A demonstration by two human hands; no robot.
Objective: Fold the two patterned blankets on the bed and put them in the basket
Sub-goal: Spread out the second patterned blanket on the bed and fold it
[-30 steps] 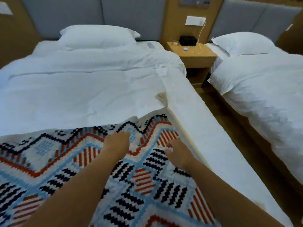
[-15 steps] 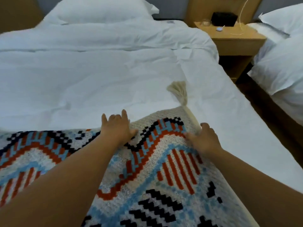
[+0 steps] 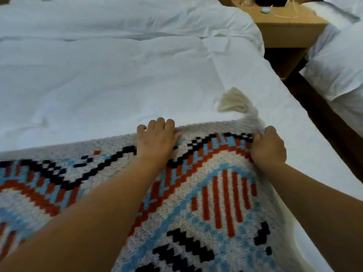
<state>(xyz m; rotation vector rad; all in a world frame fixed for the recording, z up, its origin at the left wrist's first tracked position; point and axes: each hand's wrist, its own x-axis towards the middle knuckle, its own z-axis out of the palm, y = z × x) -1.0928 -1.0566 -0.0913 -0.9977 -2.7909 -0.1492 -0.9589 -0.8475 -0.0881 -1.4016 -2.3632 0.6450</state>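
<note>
White, creased bedding covers the wide bed (image 3: 98,75) that fills the view from the left edge to the middle, and across its near part lies the knitted blanket (image 3: 196,213) with zigzag bands of black, rust red and pale blue on a speckled cream ground. Its cream top edge runs from the lower left up toward the right. Near the middle of that edge, my left hand (image 3: 157,142) rests palm down on the blanket, fingers (image 3: 163,124) stretched flat and loose, their tips reaching just over the border onto the white sheet. To the right, my right hand (image 3: 269,148) is clenched around the blanket's upper right corner, the fabric bunched in the fist. A cream tassel (image 3: 233,102) sticks up from that corner and lies just above it on the sheet. Beyond the bed's right side, a light wooden nightstand (image 3: 290,28) stands at the top, with a thin white cable (image 3: 286,15) on its top. At the far right, white bedding of a second bed (image 3: 337,65) shows across a dark gap.
</note>
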